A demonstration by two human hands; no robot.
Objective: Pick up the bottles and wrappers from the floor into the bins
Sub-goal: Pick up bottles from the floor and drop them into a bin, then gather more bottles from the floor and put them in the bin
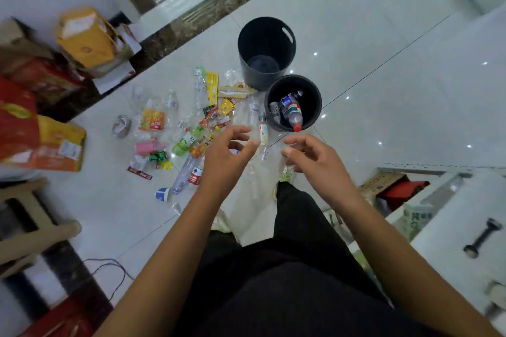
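Two black bins stand touching each other on the white tiled floor (383, 90), close to its dark marbled border strip. The far bin (247, 44) looks empty inside, while the near bin (315, 101) already holds several bottles (291, 112). This suggests one bin is for bottles and the other for wrappers. Most of the litter lies in a loose scatter to the left of the bins, between them and the cardboard boxes (87, 35) along the floor's left edge. It includes a yellow wrapper (212, 85), a green bottle (189, 141), a clear bottle with a red label (195, 175) and a small white bottle (263, 133) just beside the near bin. The left hand (230, 150) and the right hand (309, 153) hover side by side above the nearer end of the scatter, close to the person's feet. Both have loosely curled fingers and appear to hold nothing, though clear plastic below them makes this hard to confirm. Empty hands over the pile suggest a fresh pick is coming, probably the small white bottle. Sorting has barely begun.
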